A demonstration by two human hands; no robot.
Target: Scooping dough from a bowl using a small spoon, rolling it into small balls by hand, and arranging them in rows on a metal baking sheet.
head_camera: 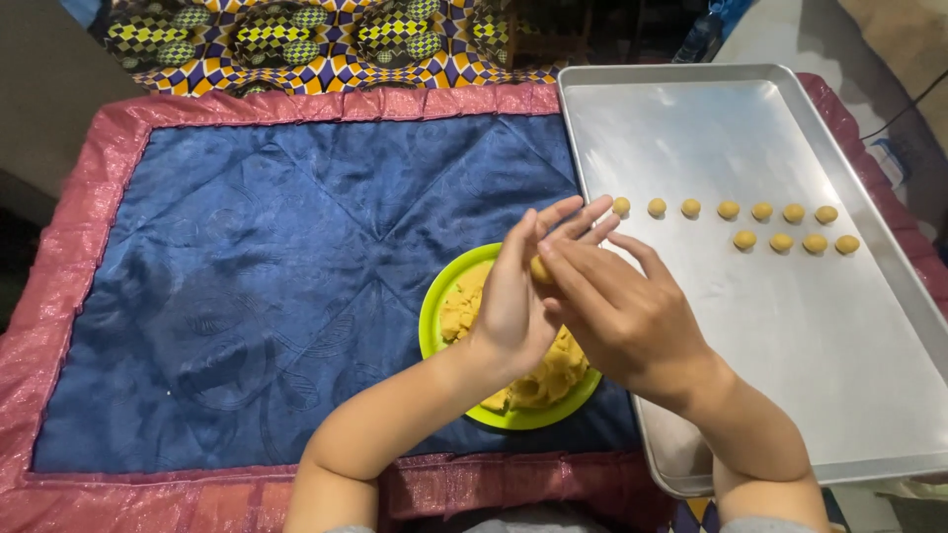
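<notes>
Eleven small dough balls [736,222] already sit on the metal tray [790,395], at its far part: seven in a far row running left to right, four in a nearer row under that row's right end. The balls stand apart from one another, evenly spaced. Most of the tray, the whole near half and the far strip, is bare metal. By the look of it, the work is early: the green plate [430,316], just left of the tray on the blue cloth [247,276], holds a good heap of yellow dough [538,385], partly hidden under the wrists.

Above the plate, both hands meet. The left hand [513,306] stands edge-up, palm turned right, fingers straight and close together, pointing far and slightly right. The right hand [622,316] lies against it from the right, its fingers stretched flat and together across the left palm. Between the two palms sits one dough piece [540,268]; only a small yellow edge shows, in the gap near the base of the left fingers and under the right fingertips. It is pressed between flat hands, not pinched by fingertips. How round it is cannot be told, as the hands cover most of it.

The cloth has a pink border [99,197]; a patterned fabric [326,39] lies beyond its far edge.
</notes>
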